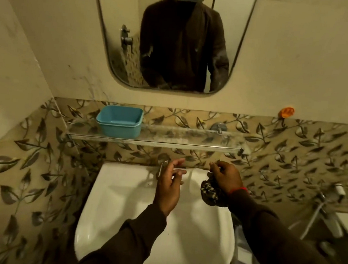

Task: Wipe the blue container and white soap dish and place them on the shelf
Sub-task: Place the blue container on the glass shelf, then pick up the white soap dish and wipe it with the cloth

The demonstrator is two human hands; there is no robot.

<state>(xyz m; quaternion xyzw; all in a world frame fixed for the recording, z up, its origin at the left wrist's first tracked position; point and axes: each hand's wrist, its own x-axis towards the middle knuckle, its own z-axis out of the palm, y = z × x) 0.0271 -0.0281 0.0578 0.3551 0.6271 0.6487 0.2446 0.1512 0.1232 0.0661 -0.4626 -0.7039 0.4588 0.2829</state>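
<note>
You are holding a checked cloth (211, 192) in your right hand (226, 175), your empty left hand (170, 181) spreading nearer the blue container (118, 121) sitting up-left on the shelf (188, 144).

Container (119, 121) on the shelf's (189, 142) left end, sink (122, 200) below (tap (162, 166) seemingly at its back).

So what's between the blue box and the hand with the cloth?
In the head view, the glass shelf's front edge and leafy wall tiles lie between the blue box and the right hand gripping the cloth. No object sits in that stretch.
</note>
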